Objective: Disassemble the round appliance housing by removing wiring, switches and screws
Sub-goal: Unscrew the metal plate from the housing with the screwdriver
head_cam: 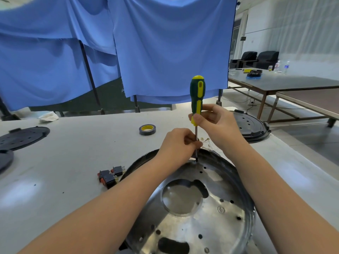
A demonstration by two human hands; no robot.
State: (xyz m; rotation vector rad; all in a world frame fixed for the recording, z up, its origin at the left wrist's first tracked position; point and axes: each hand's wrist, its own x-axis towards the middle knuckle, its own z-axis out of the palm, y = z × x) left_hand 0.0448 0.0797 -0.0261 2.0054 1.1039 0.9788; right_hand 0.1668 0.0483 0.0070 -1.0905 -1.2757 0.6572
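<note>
Blue cloth (165, 52) draped over dark stands; long tables (286, 83) at right, black armchairs (266, 58) behind, pale floor (311, 136).

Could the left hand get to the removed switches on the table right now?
Probably yes, once freed: the left hand is pinching the screwdriver shaft, but the switches lie uncovered on the table, just left of the housing.

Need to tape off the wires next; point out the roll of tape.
In the head view the roll of tape lies flat on the table, left of the screwdriver and beyond the left hand, well behind the removed switches.
</note>
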